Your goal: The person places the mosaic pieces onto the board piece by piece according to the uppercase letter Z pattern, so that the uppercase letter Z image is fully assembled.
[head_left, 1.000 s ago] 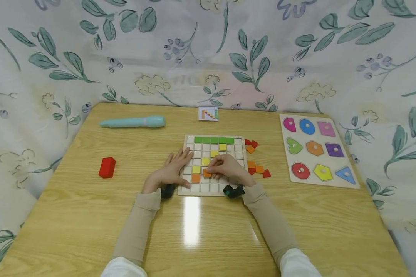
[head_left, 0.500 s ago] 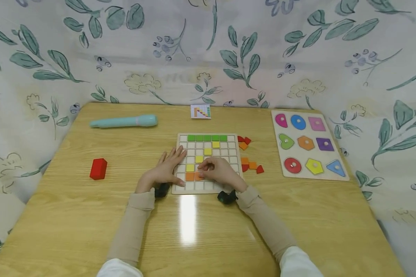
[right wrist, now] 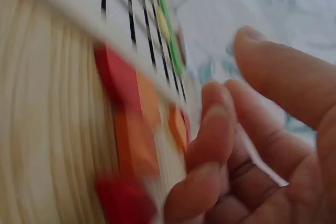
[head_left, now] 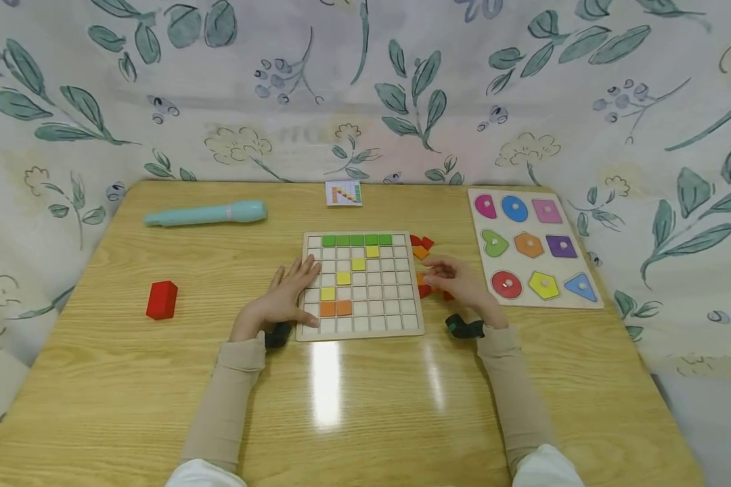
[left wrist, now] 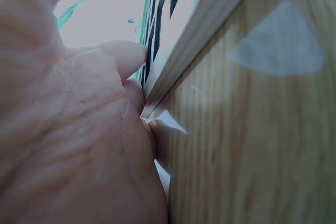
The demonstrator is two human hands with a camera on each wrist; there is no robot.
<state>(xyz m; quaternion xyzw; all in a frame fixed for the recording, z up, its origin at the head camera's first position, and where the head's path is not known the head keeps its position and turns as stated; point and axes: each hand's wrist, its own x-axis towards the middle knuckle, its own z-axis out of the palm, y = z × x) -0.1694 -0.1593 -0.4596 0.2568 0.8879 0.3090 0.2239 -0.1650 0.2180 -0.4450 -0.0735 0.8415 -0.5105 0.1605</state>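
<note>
A pale wooden grid board (head_left: 390,322) lies on the table. A row of green squares (head_left: 357,240) runs along its top, yellow squares (head_left: 344,278) form a diagonal, and two orange squares (head_left: 335,308) sit side by side low on the left. My left hand (head_left: 280,297) rests with spread fingers on the board's left edge; its fingertips meet that edge in the left wrist view. Off the right edge, my right hand (head_left: 459,281) is over loose red and orange pieces (right wrist: 137,148). Its thumb (right wrist: 283,69) stands apart from the bent fingers, nothing between them.
Another small pile of red and orange pieces (head_left: 421,251) lies by the board's upper right. A shape puzzle (head_left: 518,267) is farther right. A pattern card (head_left: 344,193) is at the back, a turquoise pen-shaped object (head_left: 207,214) back left, a red block (head_left: 161,299) left.
My right hand set an orange square beside the other one, let go, and moved right to the loose pieces. My left hand stays on the board's edge. The head view shifted slightly.
</note>
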